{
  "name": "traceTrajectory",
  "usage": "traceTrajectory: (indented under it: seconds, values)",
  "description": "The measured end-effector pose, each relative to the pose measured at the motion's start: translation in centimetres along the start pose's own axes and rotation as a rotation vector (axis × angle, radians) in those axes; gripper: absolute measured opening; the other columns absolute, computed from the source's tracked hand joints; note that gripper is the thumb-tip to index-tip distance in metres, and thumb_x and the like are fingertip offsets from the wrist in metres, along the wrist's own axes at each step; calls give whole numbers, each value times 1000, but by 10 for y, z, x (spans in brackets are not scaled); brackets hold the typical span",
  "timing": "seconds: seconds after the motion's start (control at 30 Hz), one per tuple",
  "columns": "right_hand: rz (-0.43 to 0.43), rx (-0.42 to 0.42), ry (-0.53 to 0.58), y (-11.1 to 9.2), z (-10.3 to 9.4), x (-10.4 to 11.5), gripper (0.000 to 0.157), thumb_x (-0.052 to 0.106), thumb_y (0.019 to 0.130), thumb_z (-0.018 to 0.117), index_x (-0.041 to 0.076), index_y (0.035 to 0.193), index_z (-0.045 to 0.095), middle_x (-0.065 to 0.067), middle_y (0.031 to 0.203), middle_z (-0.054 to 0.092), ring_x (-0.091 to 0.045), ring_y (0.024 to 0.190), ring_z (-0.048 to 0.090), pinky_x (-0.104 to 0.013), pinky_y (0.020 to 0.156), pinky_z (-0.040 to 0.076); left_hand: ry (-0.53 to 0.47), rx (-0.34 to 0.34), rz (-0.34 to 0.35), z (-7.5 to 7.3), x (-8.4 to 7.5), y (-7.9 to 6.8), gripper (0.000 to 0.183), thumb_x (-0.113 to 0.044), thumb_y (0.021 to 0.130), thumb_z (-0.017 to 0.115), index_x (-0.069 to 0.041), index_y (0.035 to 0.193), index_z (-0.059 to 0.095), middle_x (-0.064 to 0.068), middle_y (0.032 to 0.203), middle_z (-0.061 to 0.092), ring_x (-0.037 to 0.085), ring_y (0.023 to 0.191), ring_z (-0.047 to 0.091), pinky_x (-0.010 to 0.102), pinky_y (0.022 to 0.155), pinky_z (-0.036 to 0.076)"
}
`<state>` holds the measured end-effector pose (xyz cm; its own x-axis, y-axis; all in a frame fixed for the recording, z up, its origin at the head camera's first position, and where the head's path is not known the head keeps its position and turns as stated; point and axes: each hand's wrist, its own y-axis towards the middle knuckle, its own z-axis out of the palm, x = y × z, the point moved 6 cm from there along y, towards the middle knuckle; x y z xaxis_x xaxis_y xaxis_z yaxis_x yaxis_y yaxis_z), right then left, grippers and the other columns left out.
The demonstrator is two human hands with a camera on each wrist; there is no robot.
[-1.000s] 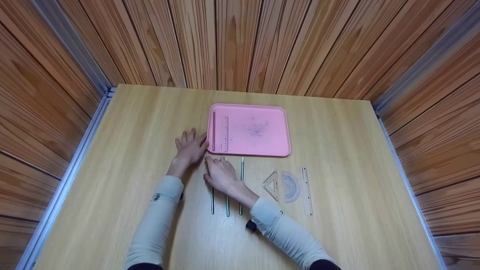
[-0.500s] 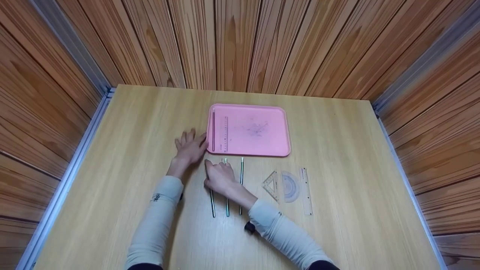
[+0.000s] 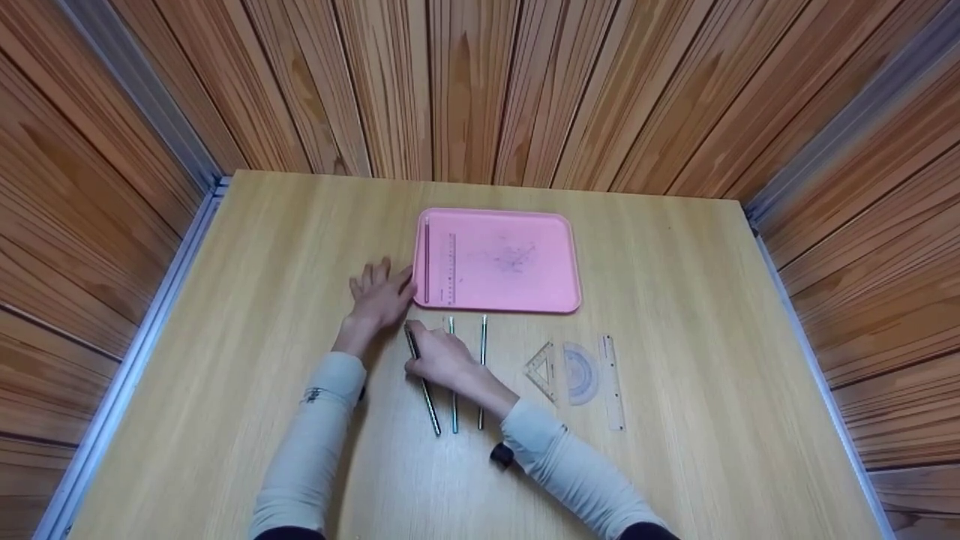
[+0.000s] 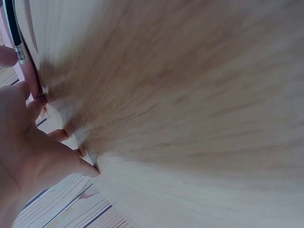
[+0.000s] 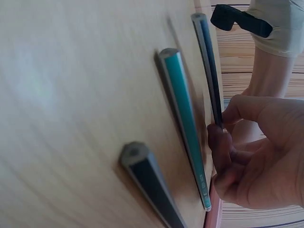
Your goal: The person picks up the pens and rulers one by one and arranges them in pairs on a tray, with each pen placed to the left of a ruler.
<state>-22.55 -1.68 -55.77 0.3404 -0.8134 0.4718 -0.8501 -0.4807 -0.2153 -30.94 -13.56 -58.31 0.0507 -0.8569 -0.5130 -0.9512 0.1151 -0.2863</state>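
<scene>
My right hand (image 3: 442,355) pinches a dark pencil (image 3: 430,409) between thumb and fingers, in front of the pink tray (image 3: 517,304). The right wrist view shows this pencil (image 5: 207,57) slanting up off the table. A teal pencil (image 3: 454,416) and another dark pencil (image 3: 482,360) lie side by side to its right. My left hand (image 3: 379,300) rests on the table with spread fingers, its thumb side against the tray's left edge. In the left wrist view its fingers (image 4: 57,159) touch the tabletop, and a pencil's metal-banded end (image 4: 20,53) shows near the tray.
Inside the tray, a pencil (image 3: 427,259) and a clear ruler (image 3: 452,270) lie along the left side. Right of the pencils lie a triangular set square (image 3: 551,367), a protractor (image 3: 581,375) and a second ruler (image 3: 613,386). Wood-panelled walls enclose the table (image 3: 712,420).
My right hand has drawn the leftmost pencil slightly nearer and lifted and tilted it, its near end swinging right. My left hand and the other things have stayed put.
</scene>
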Motion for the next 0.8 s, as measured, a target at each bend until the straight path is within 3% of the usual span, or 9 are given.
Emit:
traceTrajectory:
  seconds: [0.13,0.37,0.8]
  values:
    - [-10,-9,51,-1,-2,0,69,17,80,74,9,143,47,-15,104,73,-23,81,68,-37,67,57,-2,-5,0,0,0,0,57,-51,105,29,-29,157,29,17,168,0,47,151,-11,69,115,-13]
    - [-28,-12,121,-2,-7,-2,73,15,80,73,8,145,43,-12,89,71,-19,69,64,-32,60,53,15,-5,1,0,-1,0,57,-50,105,31,-27,157,29,19,167,2,48,151,-9,70,115,-10]
    - [-12,-7,181,0,-14,-8,85,12,82,72,12,156,29,-12,89,69,-16,59,61,-27,51,47,10,-5,9,1,1,1,58,-51,105,30,-27,157,29,19,167,1,48,151,-10,70,115,-13]
